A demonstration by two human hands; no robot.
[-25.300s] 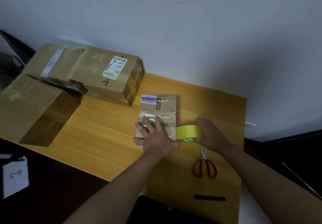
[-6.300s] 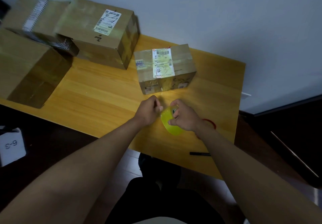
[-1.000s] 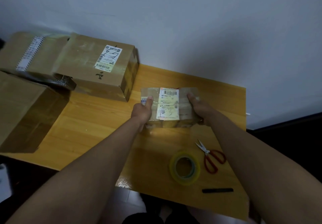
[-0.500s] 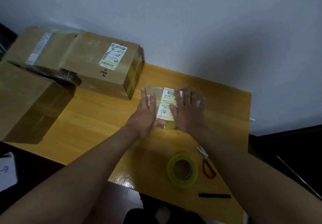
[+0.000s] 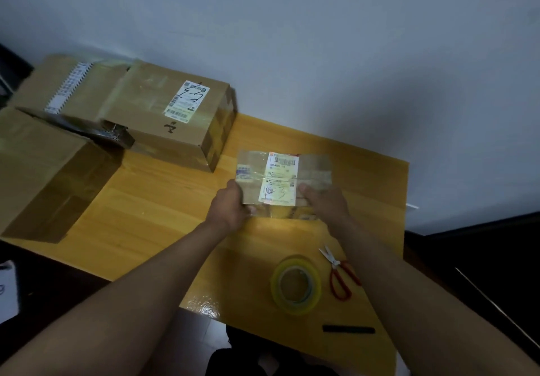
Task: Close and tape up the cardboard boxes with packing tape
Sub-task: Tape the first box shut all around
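Wooden table (image 5: 163, 200), small box (image 5: 282, 177) gripped between left hand (image 5: 230, 206) and right hand (image 5: 324, 203), fingers curled round its near corners

The room is dim and the picture slightly soft and grainy throughout. A glossy highlight sits on the wooden table (image 5: 175, 215) at its near edge, lower centre of the frame, with a fainter sheen just below the small box (image 5: 283, 177). Taped box faces at upper left catch pale glare. A broad soft shadow falls on the wall at right. Frame edges bend from the wide lens, and the corners go dark.
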